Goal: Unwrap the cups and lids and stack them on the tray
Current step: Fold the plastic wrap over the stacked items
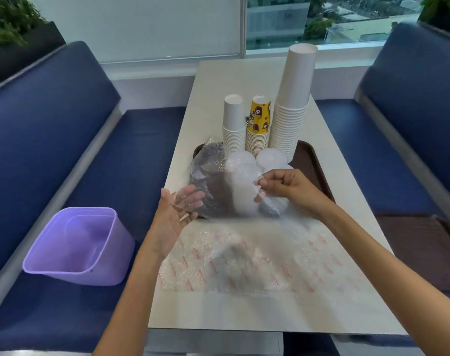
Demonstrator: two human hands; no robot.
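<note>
A brown tray (311,165) on the table carries three upside-down cup stacks: a small white stack (233,124), a yellow patterned stack (258,124) and a tall white stack (293,98). White lids (271,158) lie in front of them. Above the tray's near edge hangs a clear plastic wrapper (218,181) with a stack of white lids (243,191) seen through it. My right hand (288,188) pinches the wrapper's right edge. My left hand (177,211) is at the wrapper's lower left corner, palm up, fingers spread inside or behind the film.
A clear plastic sheet with red print (244,258) lies flat on the white table (347,299) near me. A purple bin (77,242) sits on the blue bench to my left. A brown mat (424,250) lies on the right bench.
</note>
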